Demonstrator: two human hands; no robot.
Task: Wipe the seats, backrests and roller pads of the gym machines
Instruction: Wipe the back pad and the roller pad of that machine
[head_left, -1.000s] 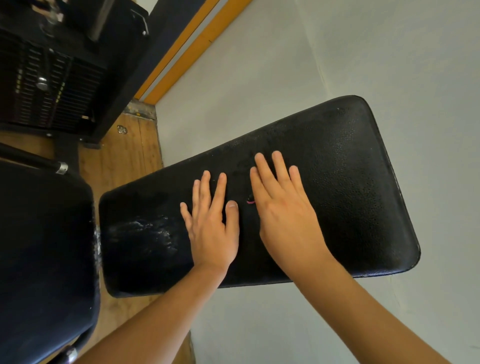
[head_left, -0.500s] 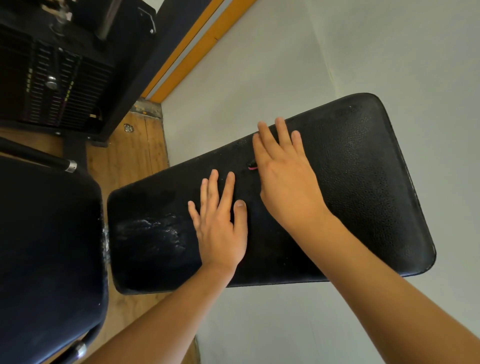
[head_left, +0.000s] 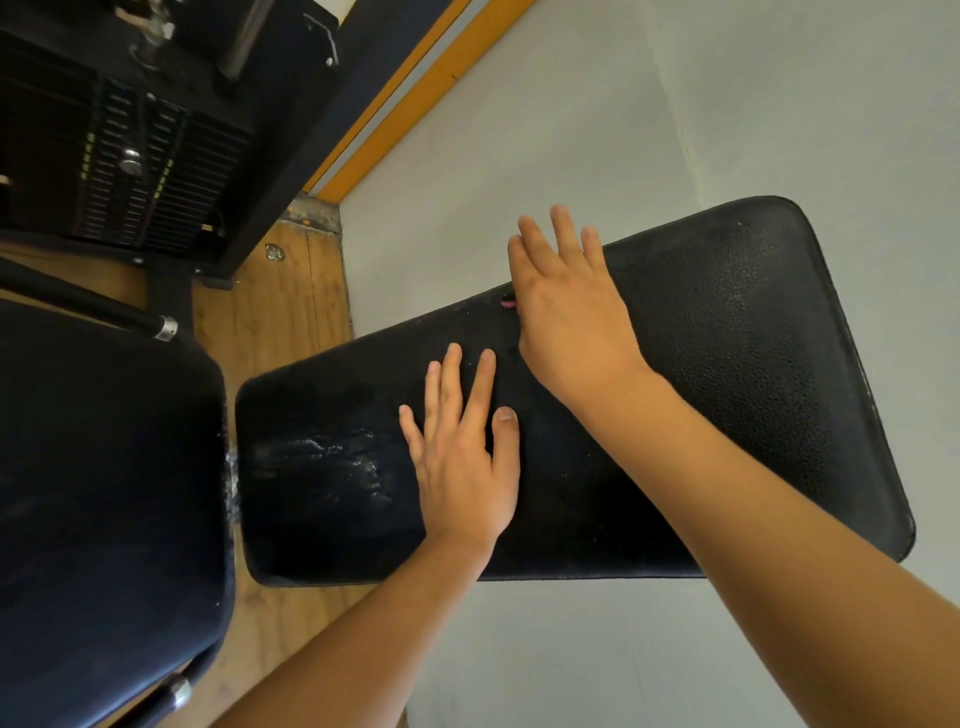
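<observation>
1. Backrest pad (head_left: 727, 364) is lying across the middle of the frame. Its long axis is running from lower left to upper right, and its narrower end is sitting just beside the seat (head_left: 104, 467) at the left edge.
2. Left hand (head_left: 462, 467) is lying flat on the middle of the pad, with its fingers straight and slightly spread. The palm is pressing down and holding nothing.
3. Right hand (head_left: 566, 322) is resting at the pad's upper edge, just above and to the right of the left hand. Its fingers are straight and are reaching past the edge, not curling round anything that shows.
4. A small pink scrap (head_left: 506, 304) is peeking out at the right hand's left side. I cannot tell what it is or whether the palm is pinning it.
5. The wide pebbled stretch of the pad is lying toward the upper right, on the right hand's side, so that hand is sitting nearer to it. A sweep along the long axis is probably what it is calling for.
6. A wet-looking patch (head_left: 322, 462) is shining toward the lower left, just beside the left hand's little finger.
7. A weight stack (head_left: 130, 166) is standing in the upper left, above a strip of wooden floor (head_left: 270, 322).
</observation>
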